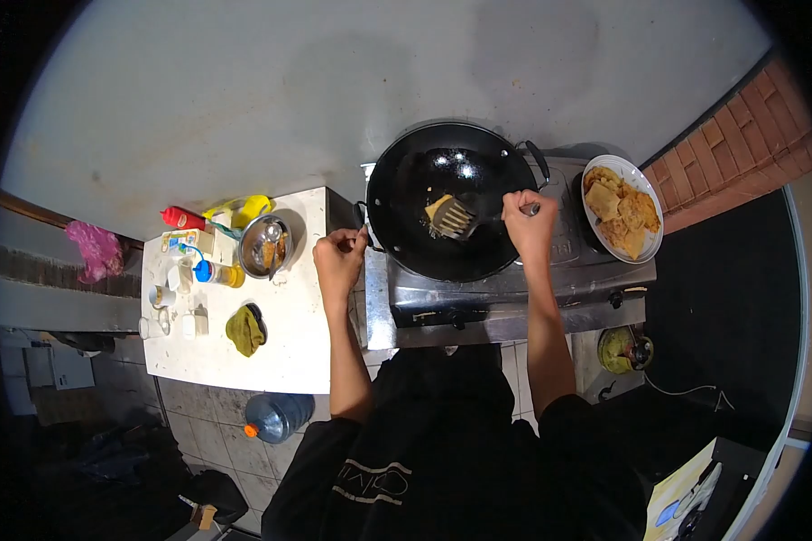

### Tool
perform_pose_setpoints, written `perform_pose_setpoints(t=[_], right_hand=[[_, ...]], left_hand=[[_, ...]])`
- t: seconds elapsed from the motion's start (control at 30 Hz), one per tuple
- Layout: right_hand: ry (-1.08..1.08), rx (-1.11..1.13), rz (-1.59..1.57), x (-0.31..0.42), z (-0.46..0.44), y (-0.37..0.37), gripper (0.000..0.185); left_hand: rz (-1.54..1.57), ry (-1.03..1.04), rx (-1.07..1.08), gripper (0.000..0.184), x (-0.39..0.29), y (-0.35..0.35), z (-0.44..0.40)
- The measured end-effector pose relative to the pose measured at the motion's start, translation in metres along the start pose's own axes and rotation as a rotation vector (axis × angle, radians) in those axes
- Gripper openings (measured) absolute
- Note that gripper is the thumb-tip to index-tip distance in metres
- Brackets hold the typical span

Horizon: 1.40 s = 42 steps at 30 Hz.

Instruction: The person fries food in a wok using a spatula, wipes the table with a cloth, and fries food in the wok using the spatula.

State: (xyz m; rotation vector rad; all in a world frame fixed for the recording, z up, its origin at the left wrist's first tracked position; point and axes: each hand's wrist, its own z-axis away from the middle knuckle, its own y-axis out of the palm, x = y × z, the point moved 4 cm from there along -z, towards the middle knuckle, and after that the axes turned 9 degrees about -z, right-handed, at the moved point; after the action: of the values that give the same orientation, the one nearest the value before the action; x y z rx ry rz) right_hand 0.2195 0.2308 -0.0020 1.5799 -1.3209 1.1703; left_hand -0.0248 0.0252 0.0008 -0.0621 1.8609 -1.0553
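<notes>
A large black wok (406, 252) sits on the steel stove. My left hand (337, 260) is closed, its fingertips pinched at the wok's left loop handle. My right hand (527, 227) is wrapped round the handle of a slotted spatula (455, 218). Inside the wok, the spatula's head touches a small yellowish piece of food (438, 206), partly covering it. Oil shines on the wok's inner wall. To the right of my right hand stands a white oval plate (590, 224) heaped with browned, flat fried pieces (624, 209).
On the white table (289, 347) at left are a metal bowl (245, 251) with a spoon, a red bottle (182, 218), a blue-capped oil bottle (220, 273) and a green cloth (244, 331). A water jug (281, 417) lies on the floor. A brick ledge (740, 149) borders the right.
</notes>
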Motion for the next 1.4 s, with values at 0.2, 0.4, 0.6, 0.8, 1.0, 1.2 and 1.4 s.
perform_pose_setpoints(t=[0.2,0.4,0.6,0.8,1.0,1.2,1.4], right_hand=[[0.0,-0.047,-0.108,0.005,0.004,0.001,0.033],[-0.013,-0.109,-0.015,0.0,0.002,-0.007,0.033],[-0.032,-0.113,0.053,0.002,0.002,-0.006,0.031],[0.027,-0.043,-0.043,0.02,0.007,0.0,0.032],[0.09,-0.152,0.028,0.028,0.013,-0.01,0.031],[0.143,-0.144,0.022,0.027,0.017,-0.001,0.029],[0.075,-0.093,-0.03,0.004,0.017,0.005,0.029]], left_hand=[[0.009,-0.003,-0.011,0.027,0.0,0.0,0.0],[0.017,0.005,-0.006,0.026,0.0,0.0,0.0],[0.029,-0.003,0.005,0.025,0.0,-0.001,0.0],[0.031,-0.004,-0.006,0.025,0.001,0.0,0.0],[0.02,-0.004,-0.002,0.026,0.002,0.0,0.001],[0.045,-0.006,-0.002,0.025,0.002,0.001,0.001],[0.035,-0.014,-0.008,0.025,-0.001,-0.001,0.002]])
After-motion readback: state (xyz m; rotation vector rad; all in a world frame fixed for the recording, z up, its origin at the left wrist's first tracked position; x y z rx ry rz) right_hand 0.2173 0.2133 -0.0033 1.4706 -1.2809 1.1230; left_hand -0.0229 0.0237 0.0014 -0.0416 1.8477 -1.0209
